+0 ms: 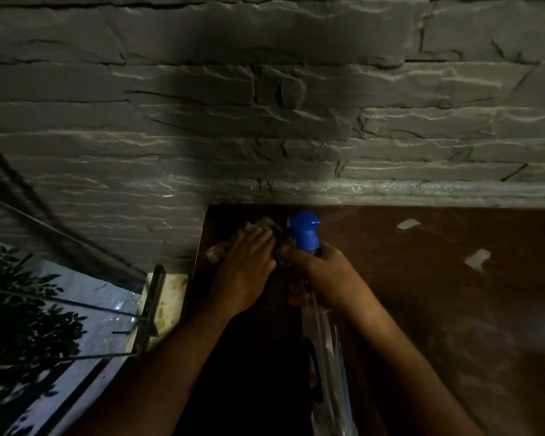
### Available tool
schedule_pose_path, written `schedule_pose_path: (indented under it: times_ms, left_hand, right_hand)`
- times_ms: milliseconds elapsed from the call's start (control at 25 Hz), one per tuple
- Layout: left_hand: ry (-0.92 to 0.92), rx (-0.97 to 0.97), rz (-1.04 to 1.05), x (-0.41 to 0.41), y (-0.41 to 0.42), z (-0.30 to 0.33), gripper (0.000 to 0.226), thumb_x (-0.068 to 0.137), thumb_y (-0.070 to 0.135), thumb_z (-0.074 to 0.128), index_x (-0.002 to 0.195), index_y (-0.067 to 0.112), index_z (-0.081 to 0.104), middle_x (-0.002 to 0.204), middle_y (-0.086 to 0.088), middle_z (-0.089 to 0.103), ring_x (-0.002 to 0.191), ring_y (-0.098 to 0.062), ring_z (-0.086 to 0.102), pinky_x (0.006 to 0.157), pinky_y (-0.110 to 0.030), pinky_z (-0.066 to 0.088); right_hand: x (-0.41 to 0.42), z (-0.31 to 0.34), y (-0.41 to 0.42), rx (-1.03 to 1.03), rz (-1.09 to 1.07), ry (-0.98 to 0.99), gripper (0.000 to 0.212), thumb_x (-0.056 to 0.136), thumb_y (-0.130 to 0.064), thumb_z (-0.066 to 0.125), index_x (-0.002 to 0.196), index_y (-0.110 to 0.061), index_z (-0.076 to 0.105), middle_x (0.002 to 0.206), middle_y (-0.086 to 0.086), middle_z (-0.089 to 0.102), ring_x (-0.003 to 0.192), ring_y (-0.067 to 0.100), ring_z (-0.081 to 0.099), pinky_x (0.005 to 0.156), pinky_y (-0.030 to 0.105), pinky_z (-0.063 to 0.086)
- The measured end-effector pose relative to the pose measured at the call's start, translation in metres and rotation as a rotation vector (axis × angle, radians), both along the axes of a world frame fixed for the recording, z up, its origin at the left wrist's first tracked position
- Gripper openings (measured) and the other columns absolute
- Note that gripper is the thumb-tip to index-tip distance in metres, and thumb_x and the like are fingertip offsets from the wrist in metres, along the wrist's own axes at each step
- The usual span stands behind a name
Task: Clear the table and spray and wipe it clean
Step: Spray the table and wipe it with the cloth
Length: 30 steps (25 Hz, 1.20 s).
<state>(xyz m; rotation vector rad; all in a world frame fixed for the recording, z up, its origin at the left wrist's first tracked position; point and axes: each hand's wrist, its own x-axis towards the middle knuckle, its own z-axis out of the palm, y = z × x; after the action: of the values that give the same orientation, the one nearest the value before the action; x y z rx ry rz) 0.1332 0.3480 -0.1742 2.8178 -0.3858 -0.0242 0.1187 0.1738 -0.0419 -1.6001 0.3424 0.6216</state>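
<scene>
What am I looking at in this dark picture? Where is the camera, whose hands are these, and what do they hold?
There is no machine here. A person wears one camera on the head, so the picture looks forward and down at that person's own two bare arms.

The left hand presses a crumpled pale cloth onto the dark brown table top, near its far left corner. The right hand grips the neck of a clear plastic spray bottle with a blue nozzle.

Two small pale patches show on the table to the right; I cannot tell whether they are scraps or reflections. Behind the table stands a grey rough stone wall. At lower left are green leaves.
</scene>
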Motion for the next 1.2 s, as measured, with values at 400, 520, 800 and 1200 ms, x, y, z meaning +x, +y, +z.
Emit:
schedule_pose_path:
  times_ms: [400,520,800,1200]
  left_hand:
    - [-0.02,-0.008,-0.15,0.014,0.015,0.002,0.048,0.098,0.027,0.042,0.142,0.007,0.041,0.15,-0.013,0.037,0.142,-0.026,0.028,0.118,-0.043,0.017]
    - [0.013,-0.024,0.369,0.038,0.03,0.003,0.048,0.099,0.027,0.041,0.141,0.004,0.041,0.15,-0.017,0.036,0.142,-0.032,0.027,0.118,-0.047,0.016]
    - [-0.028,-0.01,0.138,0.045,0.047,0.001,0.049,0.099,0.032,0.038,0.14,0.006,0.044,0.151,-0.012,0.037,0.142,-0.029,0.029,0.118,-0.045,0.017]
    - [0.003,0.05,0.087,0.025,0.021,-0.001,0.051,0.1,0.035,0.033,0.144,0.011,0.039,0.154,-0.009,0.033,0.145,-0.024,0.022,0.119,-0.042,0.012]
  right_hand:
    - [-0.015,0.013,-0.01,-0.021,0.105,0.081,0.022,0.09,-0.03,0.066,0.108,-0.02,0.058,0.079,0.005,0.066,0.063,0.018,0.065,0.064,0.035,0.06]
    - [-0.018,0.009,-0.014,0.012,0.093,0.098,0.025,0.089,-0.03,0.067,0.11,-0.02,0.056,0.08,0.006,0.064,0.061,0.016,0.064,0.064,0.036,0.061]
    - [-0.024,0.006,-0.015,0.046,0.085,0.079,0.021,0.089,-0.028,0.067,0.106,-0.019,0.057,0.08,0.006,0.064,0.063,0.017,0.064,0.063,0.036,0.06]
    - [-0.035,-0.001,-0.01,0.092,0.12,0.154,0.029,0.088,-0.027,0.068,0.114,-0.019,0.056,0.082,0.004,0.066,0.061,0.014,0.066,0.065,0.035,0.061]
